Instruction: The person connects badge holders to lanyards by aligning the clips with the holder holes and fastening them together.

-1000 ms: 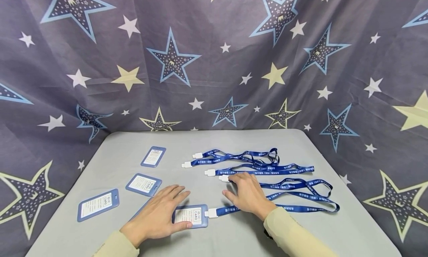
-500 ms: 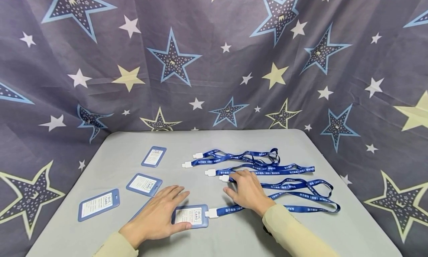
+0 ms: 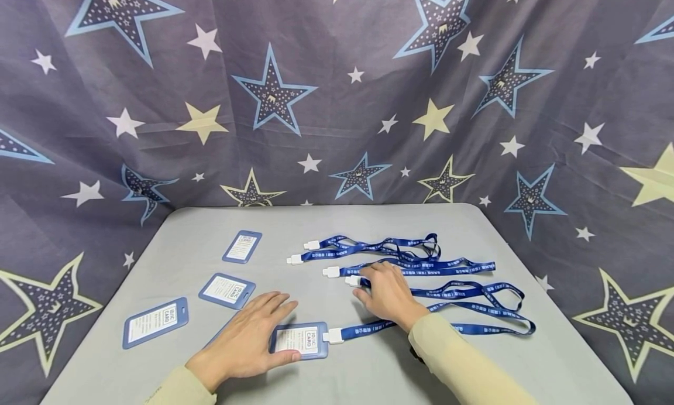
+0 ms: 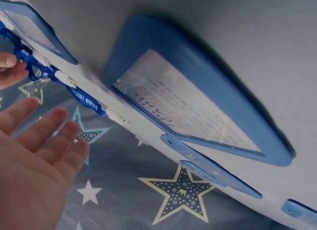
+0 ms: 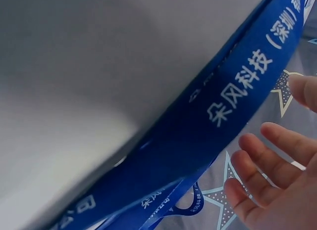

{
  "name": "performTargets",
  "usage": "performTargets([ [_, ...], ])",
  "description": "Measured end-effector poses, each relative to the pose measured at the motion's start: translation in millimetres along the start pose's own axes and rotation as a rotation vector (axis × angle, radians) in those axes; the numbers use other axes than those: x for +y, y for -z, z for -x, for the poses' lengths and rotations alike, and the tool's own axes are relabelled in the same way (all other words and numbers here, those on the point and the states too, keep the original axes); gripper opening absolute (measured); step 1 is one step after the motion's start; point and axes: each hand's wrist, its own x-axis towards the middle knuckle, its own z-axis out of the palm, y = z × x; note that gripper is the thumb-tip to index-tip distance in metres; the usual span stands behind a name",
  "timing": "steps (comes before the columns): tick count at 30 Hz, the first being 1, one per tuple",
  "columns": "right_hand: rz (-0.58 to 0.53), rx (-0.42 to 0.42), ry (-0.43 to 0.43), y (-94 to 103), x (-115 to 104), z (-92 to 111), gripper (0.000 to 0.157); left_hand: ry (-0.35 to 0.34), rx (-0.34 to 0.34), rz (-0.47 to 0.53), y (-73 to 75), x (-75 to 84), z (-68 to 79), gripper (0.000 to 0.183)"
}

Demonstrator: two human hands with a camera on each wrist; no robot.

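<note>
My left hand is spread low over the table at the near left, fingers loosely straight. Its thumb lies over a blue ID card holder; contact is unclear. A second holder is mostly hidden beneath this hand. At the first holder's right edge sits the white clip of a blue lanyard; whether they are joined cannot be told. My right hand hovers over the lanyards, fingers relaxed, beside another white clip. In the right wrist view its fingers hold nothing.
Three more card holders lie at the left, one at the back, one in the middle and one at the far left. Further lanyards stretch across the back right of the grey table. A star-patterned cloth hangs behind.
My right hand has shifted slightly away from me, and its forearm slightly left. My left hand, the card holders and the lanyards stay practically where they were.
</note>
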Motion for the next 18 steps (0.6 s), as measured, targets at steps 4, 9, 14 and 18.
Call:
performTargets([
  [4, -0.005, -0.012, -0.036, -1.0, 1.1, -1.9, 0.047, -0.005, 0.004, 0.001, 0.6, -0.2, -0.4, 0.092],
  [9, -0.004, -0.042, -0.079, -4.5, 2.2, -3.6, 0.048, -0.017, 0.011, -0.002, 0.8, -0.4, -0.3, 0.091],
  [14, 0.01, -0.067, -0.101, -4.3, -0.1, -6.7, 0.048, -0.016, 0.008, 0.0, 1.5, 0.2, -1.0, 0.091],
  [18, 0.027, -0.089, -0.116, -3.9, -1.0, -9.1, 0.048, -0.011, 0.0, -0.002, 2.0, 0.4, -1.6, 0.092],
])
